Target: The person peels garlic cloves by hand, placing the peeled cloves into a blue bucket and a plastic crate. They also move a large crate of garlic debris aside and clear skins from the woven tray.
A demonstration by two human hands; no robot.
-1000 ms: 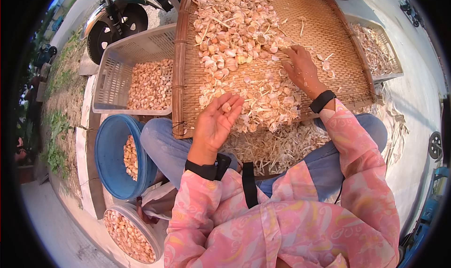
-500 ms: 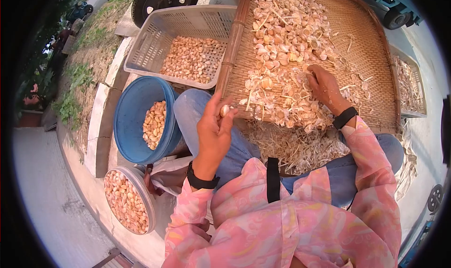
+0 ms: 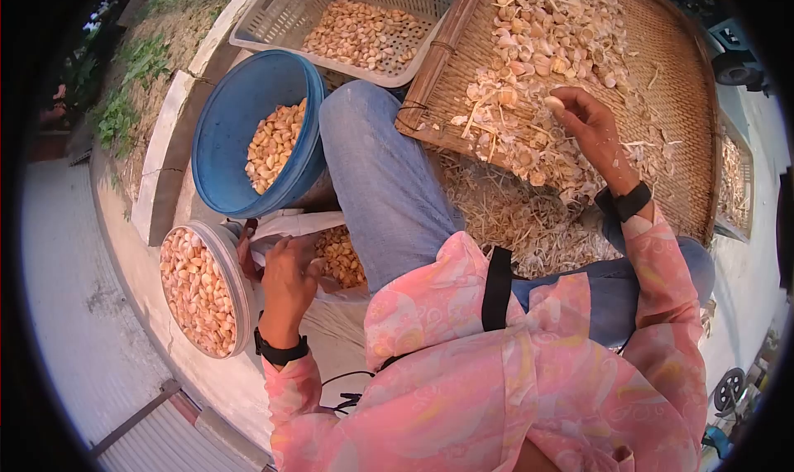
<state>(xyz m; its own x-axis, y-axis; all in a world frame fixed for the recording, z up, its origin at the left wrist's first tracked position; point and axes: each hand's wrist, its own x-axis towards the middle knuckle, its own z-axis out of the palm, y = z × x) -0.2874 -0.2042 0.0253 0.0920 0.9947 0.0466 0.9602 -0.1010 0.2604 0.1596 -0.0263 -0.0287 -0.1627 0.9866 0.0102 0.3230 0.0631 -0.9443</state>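
My right hand [image 3: 589,129] pinches a garlic clove [image 3: 554,104] between thumb and fingertips, over the woven bamboo tray [image 3: 670,83]. Loose cloves and papery skins [image 3: 571,33] are heaped on that tray, just beyond the hand. At my left side, my left hand [image 3: 288,283] is over the mouth of a pale cloth sack [image 3: 299,223]. Its fingers are curled, with a small pale spot at the thumb tip; I cannot tell whether it is a clove. Inside the sack, beside the thumb, lie yellowish garlic cloves [image 3: 339,257].
A blue bucket [image 3: 223,133] with cloves in it tilts beside my left knee. Nearer stands a white bucket [image 3: 241,306] full of cloves. Behind is a plastic crate [image 3: 277,29] holding more. Skins and stalks [image 3: 538,224] lie below the tray; another crate [image 3: 748,182] stands right.
My left hand has moved from the tray's left edge, where it held a clove, down to the sack. My right hand has lifted a clove from the heap. The view has shifted.
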